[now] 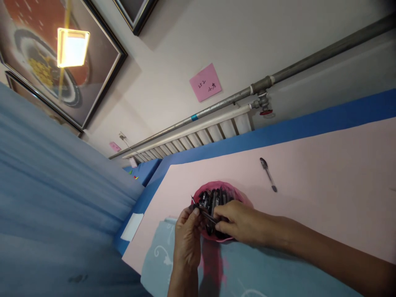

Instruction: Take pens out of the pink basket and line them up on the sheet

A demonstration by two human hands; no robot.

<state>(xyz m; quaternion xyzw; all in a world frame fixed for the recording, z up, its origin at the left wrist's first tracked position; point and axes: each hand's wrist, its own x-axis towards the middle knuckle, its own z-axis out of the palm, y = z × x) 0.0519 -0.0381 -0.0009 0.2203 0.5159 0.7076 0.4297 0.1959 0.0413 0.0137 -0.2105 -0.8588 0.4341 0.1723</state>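
Observation:
A dark pen is held slantwise over a round pink basket, its thin tip pointing up and to the left. My left hand is closed on the pen near that tip, thumb and fingers pinching it. At the lower end, my right hand has its thumb and fingers closed around the pen. Several black pens fill the basket beneath both hands, partly hidden by them. Another pen, clear with a black cap, lies apart on the pink sheet to the right.
A pink sheet covers the blue table. Light blue patterned cloth lies at the near edge, with a white paper to its left. Behind are a radiator and pipe; a blue curtain hangs at left.

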